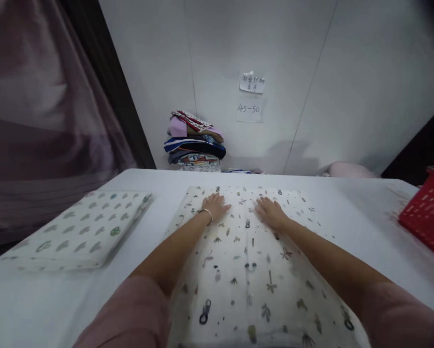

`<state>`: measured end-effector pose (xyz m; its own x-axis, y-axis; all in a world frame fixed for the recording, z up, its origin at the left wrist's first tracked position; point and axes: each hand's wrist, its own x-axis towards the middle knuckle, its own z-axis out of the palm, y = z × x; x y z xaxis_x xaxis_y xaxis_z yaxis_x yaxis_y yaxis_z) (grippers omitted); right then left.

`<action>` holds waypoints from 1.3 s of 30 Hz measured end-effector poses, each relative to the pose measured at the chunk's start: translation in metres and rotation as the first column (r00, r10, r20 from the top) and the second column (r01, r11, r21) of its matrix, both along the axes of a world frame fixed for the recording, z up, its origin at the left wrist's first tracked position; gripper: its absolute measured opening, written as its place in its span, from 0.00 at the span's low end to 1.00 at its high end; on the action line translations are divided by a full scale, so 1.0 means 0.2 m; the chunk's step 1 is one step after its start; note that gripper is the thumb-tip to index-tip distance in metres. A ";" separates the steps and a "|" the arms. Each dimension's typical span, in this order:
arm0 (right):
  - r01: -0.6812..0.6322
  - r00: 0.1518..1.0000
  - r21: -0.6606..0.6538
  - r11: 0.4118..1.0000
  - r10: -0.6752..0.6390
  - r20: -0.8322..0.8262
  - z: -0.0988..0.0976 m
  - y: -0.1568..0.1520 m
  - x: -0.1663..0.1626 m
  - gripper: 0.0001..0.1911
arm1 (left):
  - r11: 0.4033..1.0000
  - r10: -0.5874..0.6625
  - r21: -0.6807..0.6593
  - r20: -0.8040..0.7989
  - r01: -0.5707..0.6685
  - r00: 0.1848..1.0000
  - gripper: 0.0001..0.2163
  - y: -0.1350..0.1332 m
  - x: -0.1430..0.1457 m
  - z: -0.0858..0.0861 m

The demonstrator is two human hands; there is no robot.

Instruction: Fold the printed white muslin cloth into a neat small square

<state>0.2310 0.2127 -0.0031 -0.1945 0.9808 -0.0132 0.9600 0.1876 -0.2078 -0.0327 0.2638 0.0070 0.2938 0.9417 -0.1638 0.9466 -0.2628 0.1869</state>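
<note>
A white cloth with small printed plants and figures (249,261) lies spread on the white table (354,227) in front of me. My left hand (216,205) rests flat on its far part, fingers stretched out, a thin bracelet on the wrist. My right hand (270,211) lies flat beside it, a short gap apart, fingers also stretched. Both hands press on the cloth and hold nothing. Pink sleeves cover my upper arms.
A folded white cloth with a grey leaf pattern (82,229) lies on the table's left. A red basket (427,212) stands at the right edge. A stack of folded clothes (195,142) sits against the wall, below two paper notes (252,96). A dark curtain (39,121) hangs left.
</note>
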 end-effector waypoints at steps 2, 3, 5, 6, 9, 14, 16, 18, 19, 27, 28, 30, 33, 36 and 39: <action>-0.002 1.000 -0.001 1.000 0.002 0.018 -0.03 -0.24 0.12 0.33 | 0.999 -0.049 0.020 0.003 0.049 0.999 0.33 -0.18 -0.08 0.00; 0.019 0.999 0.004 1.000 -0.019 0.035 -0.05 -0.36 0.20 0.33 | 0.997 -0.077 0.030 0.001 0.077 0.997 0.32 -0.28 -0.14 -0.01; 0.081 0.994 0.038 0.996 -0.084 0.074 -0.10 -0.58 0.35 0.33 | 0.995 -0.089 0.050 -0.019 0.090 0.996 0.33 -0.48 -0.25 -0.03; 0.111 0.989 0.059 0.992 -0.116 0.093 -0.12 -0.67 0.42 0.33 | 0.995 -0.078 0.054 -0.031 0.080 0.996 0.33 -0.57 -0.31 -0.04; 0.158 0.976 0.105 0.982 -0.172 0.133 -0.14 -0.85 0.54 0.31 | 0.996 -0.066 0.056 -0.064 0.069 0.996 0.32 -0.73 -0.42 -0.04; 0.230 0.965 0.074 0.970 -0.238 0.112 -0.02 -0.91 0.47 0.26 | 0.998 -0.026 0.049 -0.116 0.032 0.993 0.28 -0.77 -0.37 0.02; 0.246 0.966 0.117 0.962 -0.253 0.050 0.02 -0.96 0.41 0.25 | 0.999 0.011 0.036 -0.076 -0.009 0.997 0.28 -0.82 -0.31 0.05; 0.235 0.971 0.176 0.956 -0.222 -0.087 0.03 -1.05 0.36 0.23 | 0.998 -0.025 0.057 0.016 0.024 1.000 0.28 -0.94 -0.26 0.07; 0.226 0.967 0.193 0.955 -0.196 -0.166 0.03 -1.11 0.33 0.21 | 0.994 -0.073 0.084 0.072 0.067 0.995 0.26 -1.02 -0.23 0.08; -0.020 0.926 0.325 0.946 0.139 -0.350 0.01 -1.52 0.12 0.15 | 0.886 -0.415 0.318 0.221 0.337 0.883 0.16 -1.54 -0.02 0.01; -0.077 0.934 0.337 0.938 0.186 -0.305 0.01 -1.53 0.10 0.14 | 0.887 -0.409 0.320 0.210 0.333 0.888 0.15 -1.54 0.00 0.00; -0.153 0.946 0.350 0.924 0.240 -0.219 0.01 -1.52 0.07 0.14 | 0.892 -0.390 0.327 0.204 0.312 0.898 0.13 -1.53 0.03 -0.02; -0.184 0.960 0.353 0.917 0.244 -0.135 -0.01 -1.49 0.05 0.15 | 0.900 -0.363 0.332 0.215 0.282 0.907 0.10 -1.50 0.06 -0.04; -0.178 0.971 0.337 0.924 0.220 -0.090 -0.04 -1.47 0.05 0.15 | 0.904 -0.349 0.337 0.222 0.264 0.911 0.11 -1.49 0.07 -0.04; -0.144 0.976 0.349 0.926 0.191 -0.103 -0.05 -1.46 0.04 0.16 | 0.906 -0.327 0.344 0.204 0.245 0.923 0.12 -1.49 0.09 -0.01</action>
<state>0.2395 -0.0785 -0.0130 -0.3332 0.8754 0.3503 0.8766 0.4244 -0.2270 -0.0156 -0.0349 0.0046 0.5505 0.8013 0.2342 0.7535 -0.5977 0.2740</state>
